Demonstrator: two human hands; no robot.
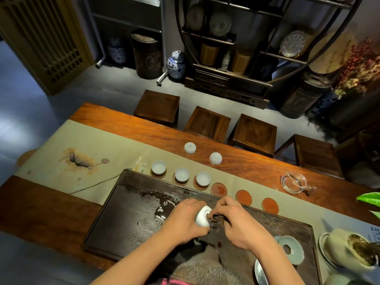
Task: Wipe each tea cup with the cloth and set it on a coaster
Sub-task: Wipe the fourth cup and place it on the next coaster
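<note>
Your left hand (186, 220) grips a white tea cup (202, 215) over the dark tea tray (115, 219), and your right hand (236, 221) pinches the dark cloth (217, 218) against its mouth: you are in the wiping step. Beyond, three cups stand on coasters; next, I think, the first empty coaster (219, 189) receives this cup. Two upturned cups (190, 148) wait farther on the tabletop (236, 161).

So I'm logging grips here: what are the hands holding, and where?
The left hand grips a white tea cup round its side. The right hand pinches the dark cloth against the cup's rim.
</note>
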